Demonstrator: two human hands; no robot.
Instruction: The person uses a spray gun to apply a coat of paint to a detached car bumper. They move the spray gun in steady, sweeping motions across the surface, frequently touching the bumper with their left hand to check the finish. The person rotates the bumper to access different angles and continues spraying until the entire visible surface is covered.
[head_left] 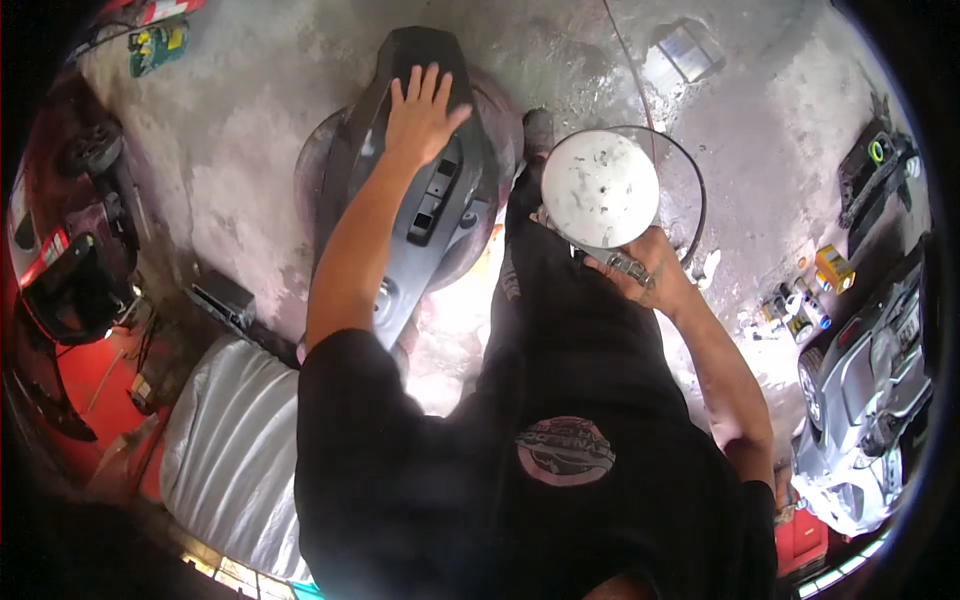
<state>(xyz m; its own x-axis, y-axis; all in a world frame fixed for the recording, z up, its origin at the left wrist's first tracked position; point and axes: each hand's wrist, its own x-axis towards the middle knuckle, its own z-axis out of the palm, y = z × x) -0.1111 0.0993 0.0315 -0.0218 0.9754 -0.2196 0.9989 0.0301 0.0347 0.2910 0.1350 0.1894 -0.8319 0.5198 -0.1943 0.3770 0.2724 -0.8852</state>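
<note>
My left hand (pixel 420 118) lies flat with fingers spread on the far end of a long dark grey car centre console (pixel 420 55). Switch openings show in the panel just below that palm. The console rests on a rounded, dusty-looking support (pixel 312 165), mostly hidden beneath it. To the right, in front of my leg, my right hand (pixel 648 272) is closed around the metal body of what looks like a paint spray gun (pixel 600 190). Its round white cup lid is spotted with dark marks and faces up, hiding the nozzle. A dark hose (pixel 703 190) curves around its right side.
Stained concrete floor (pixel 250 100) surrounds me. A car with its front stripped (pixel 860 380) stands at right, near small cans (pixel 800 310) and a yellow box (pixel 833 268). At left are a red car (pixel 100 380) and a pale ribbed cover (pixel 230 440). A thin hose (pixel 630 60) crosses the floor ahead.
</note>
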